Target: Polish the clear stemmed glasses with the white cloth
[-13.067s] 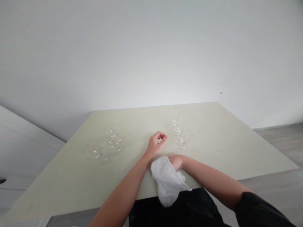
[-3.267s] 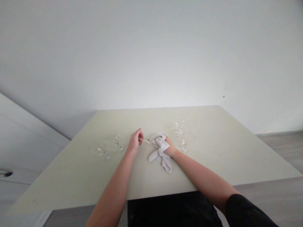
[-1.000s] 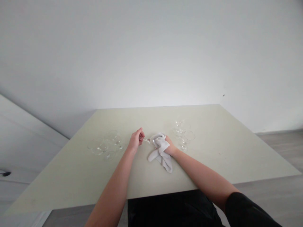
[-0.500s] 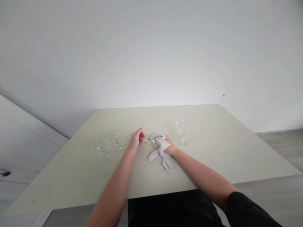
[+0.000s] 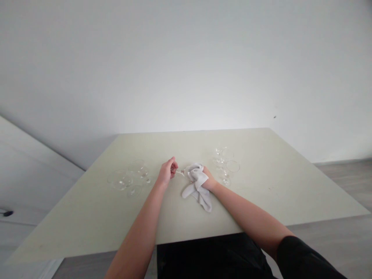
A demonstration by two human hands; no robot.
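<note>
My left hand [image 5: 168, 170] is closed on the foot end of a stemmed wine glass [image 5: 180, 172], which lies sideways between my two hands. A pale grey-white cloth [image 5: 200, 181] is pressed to the bowl of this glass, and part of it hangs down in folds toward the table. My right hand [image 5: 208, 179] grips the cloth from the right side; its fingers are mostly hidden behind the cloth. How far the cloth reaches into the bowl I cannot tell.
On the pale table [image 5: 186, 228], several clear stemmed glasses [image 5: 120, 180] stand left of my left hand. More clear glasses [image 5: 232, 166] stand to the right, beyond my right hand. A white wall [image 5: 186, 77] rises behind the table's far edge.
</note>
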